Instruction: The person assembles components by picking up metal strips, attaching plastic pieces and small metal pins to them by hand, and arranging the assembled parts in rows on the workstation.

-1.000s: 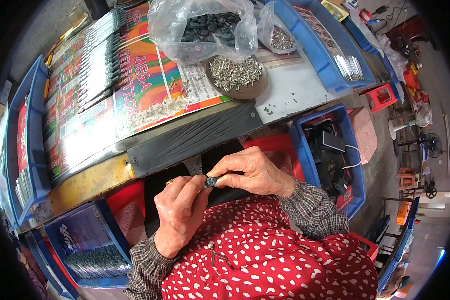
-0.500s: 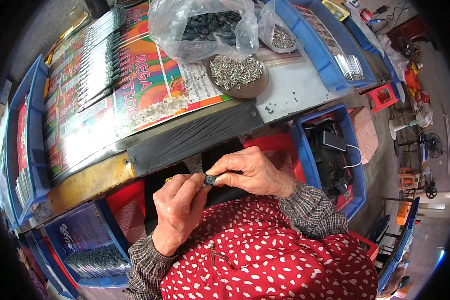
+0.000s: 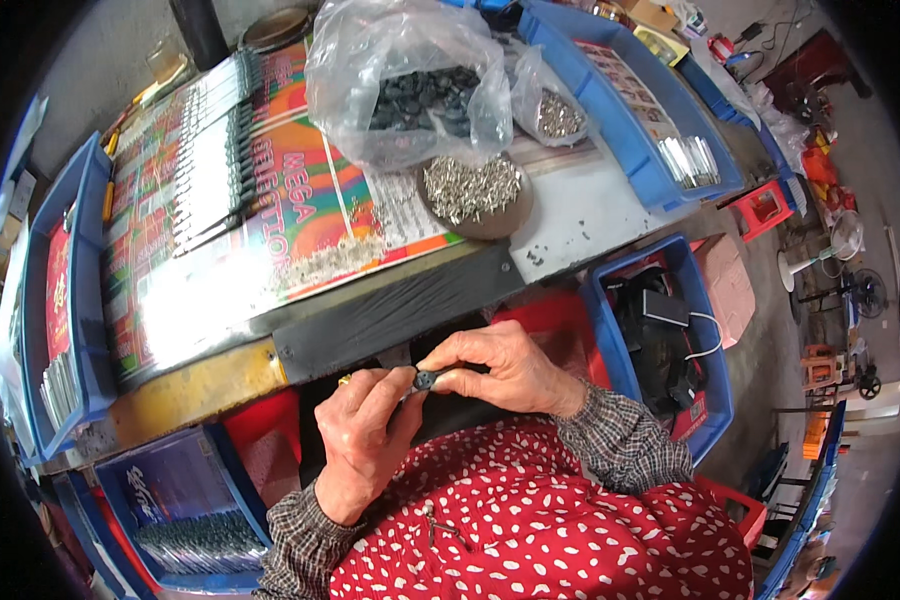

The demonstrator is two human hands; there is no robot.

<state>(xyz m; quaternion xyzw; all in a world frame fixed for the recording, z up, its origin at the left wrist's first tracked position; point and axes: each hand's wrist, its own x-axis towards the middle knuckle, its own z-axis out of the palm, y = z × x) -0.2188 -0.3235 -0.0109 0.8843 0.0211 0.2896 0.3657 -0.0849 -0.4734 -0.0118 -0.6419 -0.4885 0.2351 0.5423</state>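
A small dark rounded part (image 3: 426, 381) is pinched between my two hands, just in front of the bench edge. My left hand (image 3: 362, 432) closes thumb and fingers on its left side, and a sliver of something pale shows by the fingertips. From the other side my right hand (image 3: 505, 368) grips it between thumb and index finger. Past the hands, on the bench, a round brown dish (image 3: 515, 213) holds a heap of small metal pins (image 3: 468, 188). Behind it sits a clear plastic bag (image 3: 345, 110) of dark plastic pieces (image 3: 425, 98).
Long silver pieces with dark ends (image 3: 210, 150) lie in a row at the bench's left. A blue tray (image 3: 95, 300) stands beside them, another blue tray (image 3: 580, 80) at the far right. Blue bins (image 3: 715, 385) sit below the bench. A smaller bag (image 3: 530, 95) holds metal bits.
The view has shifted, so the bench and dish appear lower. Both hands keep their pinch on the small dark part, which looks slightly turned.
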